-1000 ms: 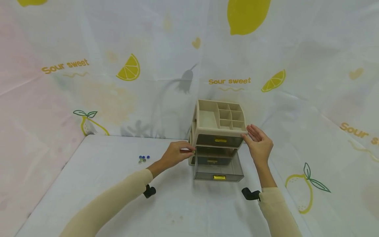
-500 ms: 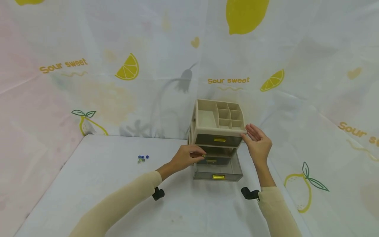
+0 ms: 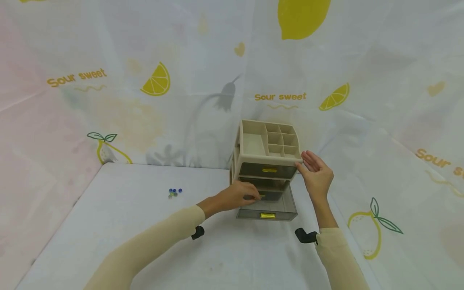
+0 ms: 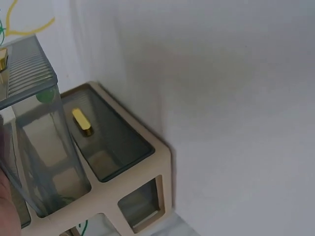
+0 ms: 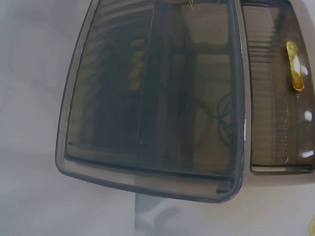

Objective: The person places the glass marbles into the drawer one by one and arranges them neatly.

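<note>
A beige drawer organizer (image 3: 270,160) stands at the back of the table, a smoky clear drawer (image 3: 268,216) pulled out below its closed top drawer. My left hand (image 3: 237,196) reaches over the open drawer, thumb and fingertips pinched together, with the small yellowish glass bead largely hidden between them. In the left wrist view, part of the left hand (image 4: 7,209) shows beside the drawer, and a green disc (image 4: 46,95) shows through its clear wall. My right hand (image 3: 316,176) rests at the organizer's front right corner, fingers extended along its side, thumb at the front edge.
Several blue and greenish glass beads (image 3: 174,192) lie on the white table (image 3: 127,209), left of the organizer. A lemon-print cloth (image 3: 203,80) hangs behind. The organizer's top has open compartments (image 3: 275,139). Another closed drawer (image 4: 106,132) sits under the open one.
My left hand has moved from the organizer's left side rightward and slightly down over the open drawer, carrying the bead. The right hand has stayed at the corner.
</note>
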`<state>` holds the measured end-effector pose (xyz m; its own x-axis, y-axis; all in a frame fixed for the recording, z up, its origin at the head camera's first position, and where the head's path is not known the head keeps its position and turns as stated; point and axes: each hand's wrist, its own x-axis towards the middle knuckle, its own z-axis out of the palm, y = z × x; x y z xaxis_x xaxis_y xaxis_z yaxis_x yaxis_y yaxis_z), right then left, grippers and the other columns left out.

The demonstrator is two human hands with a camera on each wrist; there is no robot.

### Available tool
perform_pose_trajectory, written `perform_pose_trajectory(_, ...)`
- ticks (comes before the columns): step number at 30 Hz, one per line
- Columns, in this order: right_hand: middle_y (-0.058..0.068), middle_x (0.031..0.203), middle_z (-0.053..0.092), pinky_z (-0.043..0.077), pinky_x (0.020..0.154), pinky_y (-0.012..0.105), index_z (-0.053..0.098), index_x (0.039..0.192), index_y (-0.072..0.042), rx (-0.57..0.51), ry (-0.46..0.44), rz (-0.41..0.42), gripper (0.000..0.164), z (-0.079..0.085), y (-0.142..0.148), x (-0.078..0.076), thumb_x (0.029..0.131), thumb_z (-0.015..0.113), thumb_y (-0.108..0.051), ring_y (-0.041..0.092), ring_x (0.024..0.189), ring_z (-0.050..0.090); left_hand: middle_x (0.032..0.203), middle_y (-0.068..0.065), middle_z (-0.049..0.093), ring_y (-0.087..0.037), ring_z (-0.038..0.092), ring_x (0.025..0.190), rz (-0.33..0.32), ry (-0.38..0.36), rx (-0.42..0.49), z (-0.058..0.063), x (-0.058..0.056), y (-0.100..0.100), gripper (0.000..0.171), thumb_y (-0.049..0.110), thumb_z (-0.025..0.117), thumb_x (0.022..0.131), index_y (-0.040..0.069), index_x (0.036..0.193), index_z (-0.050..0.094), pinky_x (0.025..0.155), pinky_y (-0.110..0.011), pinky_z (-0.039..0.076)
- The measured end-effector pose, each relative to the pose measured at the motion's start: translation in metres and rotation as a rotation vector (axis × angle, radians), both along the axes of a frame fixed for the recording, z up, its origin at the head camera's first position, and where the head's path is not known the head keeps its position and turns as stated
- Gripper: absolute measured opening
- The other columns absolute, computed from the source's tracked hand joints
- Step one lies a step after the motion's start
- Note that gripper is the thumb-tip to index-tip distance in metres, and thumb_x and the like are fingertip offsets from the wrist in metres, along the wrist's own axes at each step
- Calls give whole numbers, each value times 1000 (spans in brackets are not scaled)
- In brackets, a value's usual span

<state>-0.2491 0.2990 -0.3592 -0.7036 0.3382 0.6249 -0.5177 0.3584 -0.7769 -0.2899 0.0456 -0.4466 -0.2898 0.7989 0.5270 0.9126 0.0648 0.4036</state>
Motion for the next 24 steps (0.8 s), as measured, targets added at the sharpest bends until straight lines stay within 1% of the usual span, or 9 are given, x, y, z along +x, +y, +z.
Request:
perform_pose_trajectory(4,32,111,63,53,87,32,62,117,15,-2,-1,-4,47,0,0,0,72,79,13,33,102,67,100,-1,69,-4,61,87,-31,-6,-141,9,3,3,11,3,71,88,4,99,74,75,-9,46)
perform_pose_trajectory(6,32,111,63,53,87,32,62,117,15,-6,-4,-6,47,0,0,0,72,79,14,33,102,66,99,-1,69,-3,60,85,-51,-14,-200,12,3,6,11,3,71,88,5,98,74,73,-8,46)
perform_pose_trajectory(9,32,111,63,53,87,32,62,117,15,-9,-8,-6,47,0,0,1,72,78,14,33,102,67,97,1,69,0,60,84,-65,-27,-295,15,2,9,11,4,72,88,7,97,75,72,-6,45)
perform_pose_trajectory(13,32,111,63,53,87,33,62,116,15,-7,-5,-4,47,0,0,0,72,78,14,33,102,67,97,2,70,-1,63,87,-76,-67,-394,22,1,11,10,6,72,88,9,96,76,74,-7,46)
perform_pose_trajectory(16,33,111,63,53,87,33,62,116,15,-6,0,-1,47,0,0,0,72,78,14,33,101,67,96,3,72,0,64,86,-82,-101,-457,27,0,11,11,5,71,89,10,95,78,73,-7,47)
perform_pose_trajectory(18,33,111,63,53,87,33,62,116,15,-7,3,3,47,0,0,0,72,78,15,33,102,67,90,6,71,3,60,78,-76,-115,-508,30,0,12,12,3,70,89,12,92,78,69,-8,46)
perform_pose_trajectory(20,33,111,63,53,86,33,62,116,15,-11,3,7,47,1,0,0,72,78,15,34,102,67,80,10,68,3,52,68,-65,-124,-559,33,0,13,17,0,68,89,14,85,78,63,-9,44)
perform_pose_trajectory(22,34,111,62,53,86,32,62,116,15,-15,1,10,47,1,0,1,72,78,16,34,102,67,70,13,60,0,44,62,-54,-128,-599,35,1,14,24,-3,68,89,17,75,73,57,-12,40)
perform_pose_trajectory(24,34,111,62,53,86,31,62,116,15,-20,-2,12,47,1,-1,1,72,78,16,33,101,67,62,11,47,-3,36,58,-50,-134,-634,36,2,15,34,-7,65,88,17,64,62,52,-15,33)
